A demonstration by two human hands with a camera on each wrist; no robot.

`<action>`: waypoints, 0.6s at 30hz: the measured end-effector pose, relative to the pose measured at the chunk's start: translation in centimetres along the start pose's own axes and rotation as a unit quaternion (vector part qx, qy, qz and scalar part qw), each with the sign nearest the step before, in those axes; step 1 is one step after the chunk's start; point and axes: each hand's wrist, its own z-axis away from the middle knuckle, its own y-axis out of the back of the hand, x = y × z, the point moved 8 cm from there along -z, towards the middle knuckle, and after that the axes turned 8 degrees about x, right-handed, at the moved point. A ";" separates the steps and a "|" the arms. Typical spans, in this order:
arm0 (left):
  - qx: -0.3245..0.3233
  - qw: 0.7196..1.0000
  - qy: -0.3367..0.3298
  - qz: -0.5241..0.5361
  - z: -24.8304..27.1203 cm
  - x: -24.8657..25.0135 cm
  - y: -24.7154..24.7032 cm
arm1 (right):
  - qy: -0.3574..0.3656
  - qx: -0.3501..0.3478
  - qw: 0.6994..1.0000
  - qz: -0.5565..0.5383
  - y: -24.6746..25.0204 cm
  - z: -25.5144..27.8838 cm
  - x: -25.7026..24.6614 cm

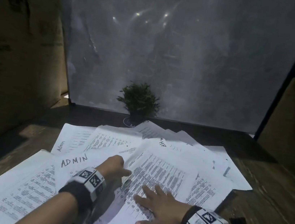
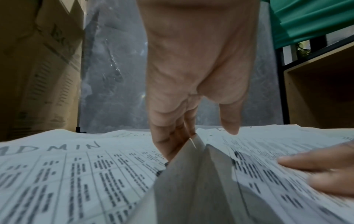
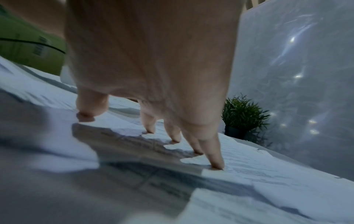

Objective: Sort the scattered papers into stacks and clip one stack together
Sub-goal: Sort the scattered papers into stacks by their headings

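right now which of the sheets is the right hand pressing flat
The densely printed text sheet in the middle of the pile, under the spread fingers of the right hand. The left hand pinches its lifted left edge; the handwritten "ADMIN" table sheet lies untouched.

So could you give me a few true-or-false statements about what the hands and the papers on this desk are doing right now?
1. The left hand pinches the lifted edge of a printed sheet. True.
2. The right hand is curled into a fist above the papers. False: its fingers are spread, tips pressing on the sheet.
3. A small potted plant stands at the far edge of the desk, behind the papers. True.
4. The papers are already in neat stacks. False: they lie overlapping and fanned across the desk.
5. One sheet bears the handwritten word ADMIN. True.
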 end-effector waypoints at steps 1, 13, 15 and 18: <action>0.000 1.000 -0.001 0.006 -0.3 -0.1 0.2 | 0.015 -0.001 1.000 -0.002 0.1 -0.1 -0.3; 0.122 0.979 -0.006 0.160 2.1 -1.3 4.3 | -0.213 0.316 0.909 -0.169 9.4 3.5 7.6; 0.158 0.973 -0.012 0.167 2.2 -3.1 5.9 | -0.347 0.322 0.879 -0.060 9.7 5.2 13.4; 0.183 0.965 0.004 0.187 2.2 -6.3 6.8 | -0.459 0.233 0.855 -0.053 7.7 7.0 20.4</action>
